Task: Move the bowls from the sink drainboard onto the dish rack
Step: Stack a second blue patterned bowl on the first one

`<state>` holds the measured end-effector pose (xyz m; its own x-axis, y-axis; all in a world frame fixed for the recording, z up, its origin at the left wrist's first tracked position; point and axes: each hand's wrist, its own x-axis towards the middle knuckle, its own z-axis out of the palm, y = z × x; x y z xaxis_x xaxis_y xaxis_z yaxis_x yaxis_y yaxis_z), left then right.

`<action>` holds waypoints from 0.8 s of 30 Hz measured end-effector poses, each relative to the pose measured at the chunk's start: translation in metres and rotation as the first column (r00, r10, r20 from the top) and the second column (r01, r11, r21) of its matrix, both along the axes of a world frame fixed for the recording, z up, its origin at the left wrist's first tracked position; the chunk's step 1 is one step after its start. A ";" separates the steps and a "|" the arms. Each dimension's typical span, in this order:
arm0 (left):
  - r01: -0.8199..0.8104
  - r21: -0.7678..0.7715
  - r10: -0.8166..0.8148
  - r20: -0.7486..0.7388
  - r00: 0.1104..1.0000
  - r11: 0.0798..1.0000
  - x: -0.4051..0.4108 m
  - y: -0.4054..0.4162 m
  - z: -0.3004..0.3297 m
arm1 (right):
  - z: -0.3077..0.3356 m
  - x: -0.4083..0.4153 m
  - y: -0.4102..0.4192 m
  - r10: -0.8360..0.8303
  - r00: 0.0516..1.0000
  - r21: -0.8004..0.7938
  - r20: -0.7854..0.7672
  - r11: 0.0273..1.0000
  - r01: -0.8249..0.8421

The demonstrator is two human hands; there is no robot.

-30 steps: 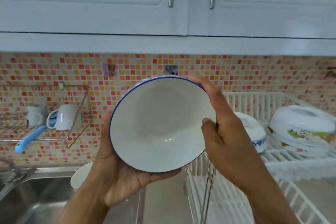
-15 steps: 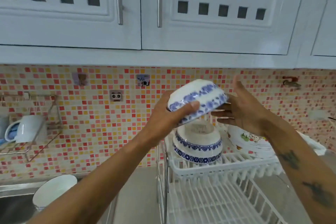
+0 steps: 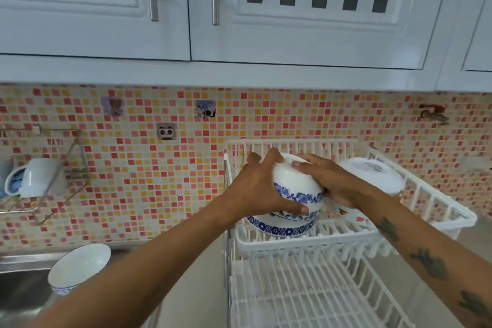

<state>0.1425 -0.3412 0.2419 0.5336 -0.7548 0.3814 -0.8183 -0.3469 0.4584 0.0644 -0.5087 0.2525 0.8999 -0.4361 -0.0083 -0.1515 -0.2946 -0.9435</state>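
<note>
white cabinet doors (image 3: 306, 8) with square cut-outs fill the top of the view, and below them a mosaic tile backsplash (image 3: 159, 168) in red, orange and cream runs the full width. a white two-tier dish rack (image 3: 431, 210) stands at the right against the tiles, its lower shelf (image 3: 306, 295) bare in front. at the lower left is the steel sink drainboard (image 3: 24, 261), and on it stands a white bowl (image 3: 78, 267) with a thin blue rim, upright and tilted a little toward the camera, well apart from both hands. on the rack's upper tier an upside-down blue-patterned bowl (image 3: 282, 226) rests on the bars, and a second blue-and-white floral bowl (image 3: 295, 186) sits inverted on top of it, nested over it. the left hand (image 3: 261, 192) wraps this top bowl from its left side, fingers spread over the base and the thumb pressed on the blue band near the rim. the right hand (image 3: 335, 186) clasps it from the right, fingertips lying across the raised base, palm against the far wall of the bowl. just behind the right hand a white lidded dish (image 3: 372, 176) leans in the rack. at the far left a wire wall shelf (image 3: 53, 173) holds a white mug (image 3: 37, 177) lying on its side.
</note>
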 end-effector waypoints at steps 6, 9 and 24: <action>-0.027 0.074 0.027 -0.006 1.000 0.997 0.000 -0.003 -0.002 | -0.004 0.000 0.000 -0.019 1.000 -0.030 0.006 0.999 0.019; -0.036 0.117 0.035 0.010 0.999 0.992 0.001 -0.005 -0.003 | -0.005 0.001 0.001 -0.017 1.000 -0.052 0.019 0.998 0.018; -0.057 0.165 0.067 -0.055 0.996 0.985 0.004 -0.005 -0.002 | -0.005 0.005 0.005 -0.211 0.963 -0.032 0.169 0.975 0.220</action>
